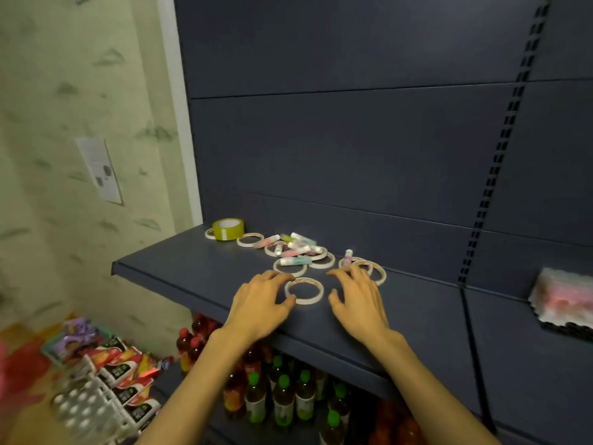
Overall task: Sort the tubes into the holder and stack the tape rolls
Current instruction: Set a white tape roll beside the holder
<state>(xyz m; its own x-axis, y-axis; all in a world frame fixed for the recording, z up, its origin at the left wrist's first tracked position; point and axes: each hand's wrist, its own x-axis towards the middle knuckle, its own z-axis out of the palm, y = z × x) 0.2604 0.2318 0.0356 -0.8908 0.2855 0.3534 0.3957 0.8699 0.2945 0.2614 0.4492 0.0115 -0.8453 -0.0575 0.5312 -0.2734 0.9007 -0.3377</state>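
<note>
Shelf (199, 271): thin tape rolls (290, 266) and pastel tubes (293, 261) scattered mid-frame.
Holder (564, 300): right edge, contents blurred.
Hands: left hand (261, 303) and right hand (357, 298) loosely spread, flanking one tape ring (304, 291), gripping nothing.

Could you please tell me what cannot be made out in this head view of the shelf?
- Holder: cut off by the right edge and blurred; its slots cannot be counted.
- Tubes: too small and piled to count, labels unreadable.
- Tape rolls beyond the right hand: partly hidden by its fingers.
- Left hand: whether it touches the nearest tape roll is unclear.
- Bottles below: partly hidden by the shelf and forearms.
</note>
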